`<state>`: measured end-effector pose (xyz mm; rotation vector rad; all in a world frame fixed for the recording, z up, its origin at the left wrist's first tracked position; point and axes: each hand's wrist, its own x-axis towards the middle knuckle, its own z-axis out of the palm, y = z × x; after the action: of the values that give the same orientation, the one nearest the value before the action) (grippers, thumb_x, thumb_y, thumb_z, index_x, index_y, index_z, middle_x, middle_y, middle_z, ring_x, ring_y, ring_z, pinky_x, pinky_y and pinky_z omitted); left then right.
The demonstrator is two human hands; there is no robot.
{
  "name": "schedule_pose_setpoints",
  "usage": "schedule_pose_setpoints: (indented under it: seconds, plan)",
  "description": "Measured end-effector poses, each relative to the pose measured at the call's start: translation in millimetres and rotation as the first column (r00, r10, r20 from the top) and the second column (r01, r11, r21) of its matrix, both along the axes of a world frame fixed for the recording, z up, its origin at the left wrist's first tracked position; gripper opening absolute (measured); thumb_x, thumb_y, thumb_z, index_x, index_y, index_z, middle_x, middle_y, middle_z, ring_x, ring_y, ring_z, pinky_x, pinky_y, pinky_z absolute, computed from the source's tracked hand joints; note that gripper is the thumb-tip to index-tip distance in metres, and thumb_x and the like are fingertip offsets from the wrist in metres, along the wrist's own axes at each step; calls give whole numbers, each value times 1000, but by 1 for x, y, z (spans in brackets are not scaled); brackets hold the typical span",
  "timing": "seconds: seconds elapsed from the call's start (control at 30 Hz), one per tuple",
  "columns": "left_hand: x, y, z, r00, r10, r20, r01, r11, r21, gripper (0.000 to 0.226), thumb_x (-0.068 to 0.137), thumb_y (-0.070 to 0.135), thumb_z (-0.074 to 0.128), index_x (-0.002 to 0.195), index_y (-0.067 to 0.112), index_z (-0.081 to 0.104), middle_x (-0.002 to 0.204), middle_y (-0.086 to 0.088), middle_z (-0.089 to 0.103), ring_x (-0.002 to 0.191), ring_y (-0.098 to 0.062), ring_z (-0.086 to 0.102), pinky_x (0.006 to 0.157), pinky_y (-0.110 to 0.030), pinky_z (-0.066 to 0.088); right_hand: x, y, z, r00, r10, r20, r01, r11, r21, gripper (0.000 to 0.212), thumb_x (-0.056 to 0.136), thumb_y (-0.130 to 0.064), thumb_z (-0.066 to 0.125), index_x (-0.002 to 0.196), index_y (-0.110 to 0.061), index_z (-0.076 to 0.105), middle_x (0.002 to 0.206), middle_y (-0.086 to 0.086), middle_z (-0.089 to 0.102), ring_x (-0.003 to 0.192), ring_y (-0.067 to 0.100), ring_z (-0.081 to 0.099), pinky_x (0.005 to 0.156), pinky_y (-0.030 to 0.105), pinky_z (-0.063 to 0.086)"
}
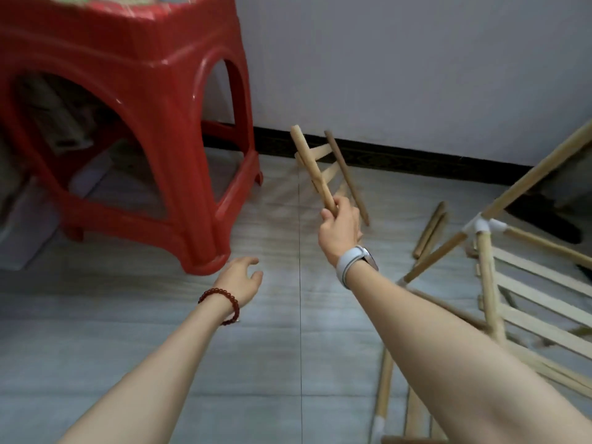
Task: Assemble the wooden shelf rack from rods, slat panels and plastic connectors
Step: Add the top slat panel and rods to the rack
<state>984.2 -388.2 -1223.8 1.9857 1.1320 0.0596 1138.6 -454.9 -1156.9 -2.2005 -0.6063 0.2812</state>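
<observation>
Far left of both hands stands a red plastic stool (pixel 134 129), its near leg just beyond the left fingertips. The left hand (pixel 238 277) hovers over the floor tiles (pixel 160 347), fingers loosely spread and holding nothing; a dark red bead bracelet (pixel 221 302) circles that wrist.

Right of it, the right hand (pixel 339 229), with a pale smartwatch (pixel 355 264) on its wrist, grips one side rod of a small slat panel (pixel 326 171). The fingers curl round the rod's lower end, and the panel rises up and away from them, clear of the floor.

To do this step well, I judge the free left hand should take the panel's other rod, so the piece is steadied on both sides before its rod ends are lined up with a connector; held by one end, it can swing or twist.

Further right of the gripping fingers, two loose rods (pixel 431 229) lie on the tiles. Beyond them sits the partly built rack (pixel 490 283), with a white plastic connector (pixel 480 225) joining several rods and a slat shelf below it. That frame juts toward the right forearm and could be knocked as the panel is carried across. A dark shape at the far right edge is too unclear to name.
</observation>
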Motion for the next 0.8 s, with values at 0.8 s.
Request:
schedule_pose_setpoints:
  seconds: [0.8]
  plan:
    - [-72, -234, 408, 488, 132, 863, 254, 924, -285, 20, 98, 23, 43, 112, 15, 53, 113, -5, 58, 101, -28, 60, 85, -37, 50, -131, -273, 364, 945, 94, 312, -293, 665, 687, 15, 95, -12, 49, 100, -26, 49, 97, 10, 52, 69, 8, 47, 62, 10, 40]
